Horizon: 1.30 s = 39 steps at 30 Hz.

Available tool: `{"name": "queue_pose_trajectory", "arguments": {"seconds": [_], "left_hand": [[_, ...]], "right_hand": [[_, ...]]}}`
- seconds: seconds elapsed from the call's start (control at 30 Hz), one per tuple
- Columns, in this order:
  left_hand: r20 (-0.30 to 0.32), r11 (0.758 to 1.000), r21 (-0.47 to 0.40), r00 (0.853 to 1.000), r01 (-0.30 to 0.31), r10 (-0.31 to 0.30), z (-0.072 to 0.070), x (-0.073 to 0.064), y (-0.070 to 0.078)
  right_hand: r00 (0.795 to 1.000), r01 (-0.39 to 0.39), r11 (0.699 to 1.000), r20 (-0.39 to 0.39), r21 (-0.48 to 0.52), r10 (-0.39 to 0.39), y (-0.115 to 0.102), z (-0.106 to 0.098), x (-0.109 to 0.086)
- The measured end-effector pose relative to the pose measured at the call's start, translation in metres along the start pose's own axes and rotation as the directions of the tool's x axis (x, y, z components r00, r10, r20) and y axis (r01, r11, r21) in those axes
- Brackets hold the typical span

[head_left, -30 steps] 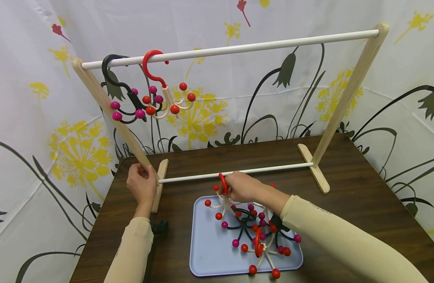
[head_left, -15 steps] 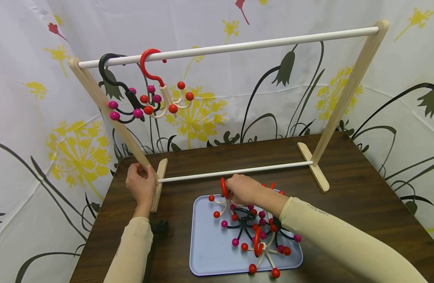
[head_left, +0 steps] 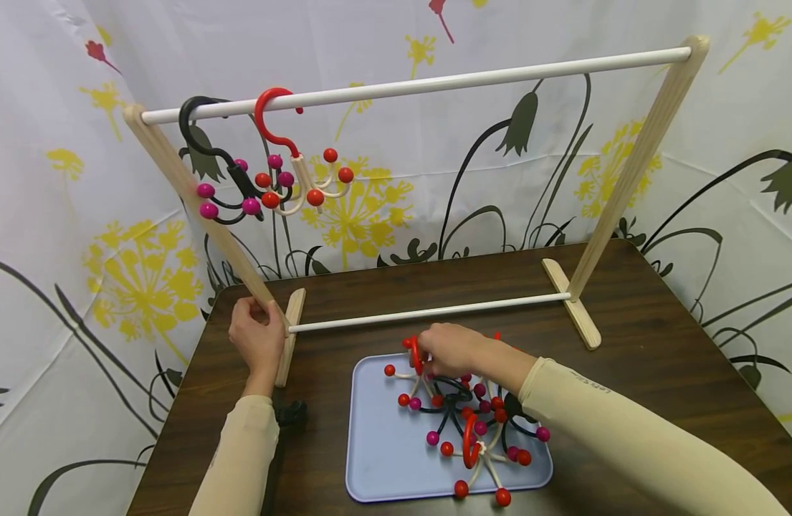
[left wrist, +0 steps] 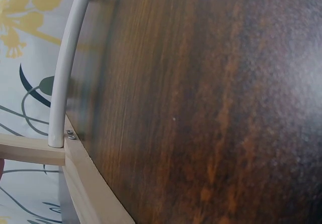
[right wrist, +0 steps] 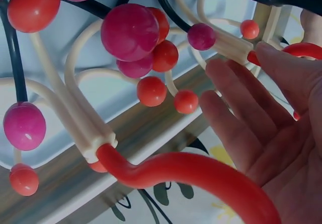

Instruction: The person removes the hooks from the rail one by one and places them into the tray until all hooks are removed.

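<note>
My left hand point(head_left: 259, 337) grips the foot of the rack's left wooden post point(head_left: 231, 247). Over the tray's back edge, my right hand point(head_left: 454, 350) pinches a hanger point(head_left: 416, 356) with a red hook and cream arms tipped by red balls. The right wrist view shows thumb and fingertips at the neck of that hanger point(right wrist: 231, 45), where hook meets arms. Black hangers point(head_left: 449, 405) with magenta balls and more red-hooked ones point(head_left: 481, 450) lie tangled on the blue tray point(head_left: 376, 466). Part of the pile is hidden beneath my right forearm.
A black hanger point(head_left: 244, 179) and a red-hooked one point(head_left: 299, 161) hang at the left end of the white top rod point(head_left: 434, 87). A lower rod point(head_left: 428, 313) joins the rack's feet behind the tray. A small black object point(head_left: 292, 414) lies beside my left wrist.
My right hand has lowered slightly and shifted right with the red-hooked hanger, and the black hanger beneath has been nudged. My left hand stays on the post.
</note>
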<state>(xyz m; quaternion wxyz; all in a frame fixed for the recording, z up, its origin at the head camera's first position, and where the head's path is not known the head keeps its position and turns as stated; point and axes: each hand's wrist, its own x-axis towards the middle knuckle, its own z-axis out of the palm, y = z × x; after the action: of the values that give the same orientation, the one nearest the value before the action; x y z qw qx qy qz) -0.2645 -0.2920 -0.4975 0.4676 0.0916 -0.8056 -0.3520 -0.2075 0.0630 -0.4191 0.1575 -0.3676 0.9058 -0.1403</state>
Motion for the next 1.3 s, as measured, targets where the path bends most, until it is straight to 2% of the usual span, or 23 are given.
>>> {"name": "queue_pose_trajectory", "arguments": {"seconds": [0.4,0.7,1.03,1.3], "left_hand": [[-0.007,1.0,0.002,1.0,-0.005,0.005,-0.001,-0.001,0.0],[-0.006,1.0,0.01,1.0,-0.002,0.002,-0.001,-0.001,0.001],[-0.007,1.0,0.0,1.0,-0.006,0.006,-0.001,0.0,0.002],[-0.01,1.0,-0.001,1.0,-0.013,0.013,0.0,0.001,0.0]], "right_hand": [[0.997,-0.065,0.998,0.037,0.016,0.065,-0.001,-0.003,-0.009],[0.998,-0.034,0.998,0.052,0.06,0.031,0.001,-0.011,-0.014],[0.999,-0.031,0.995,0.035,0.091,0.028,0.0,-0.041,-0.028],[0.996,0.052,0.996,-0.078,0.069,-0.047,0.005,-0.079,-0.039]]}}
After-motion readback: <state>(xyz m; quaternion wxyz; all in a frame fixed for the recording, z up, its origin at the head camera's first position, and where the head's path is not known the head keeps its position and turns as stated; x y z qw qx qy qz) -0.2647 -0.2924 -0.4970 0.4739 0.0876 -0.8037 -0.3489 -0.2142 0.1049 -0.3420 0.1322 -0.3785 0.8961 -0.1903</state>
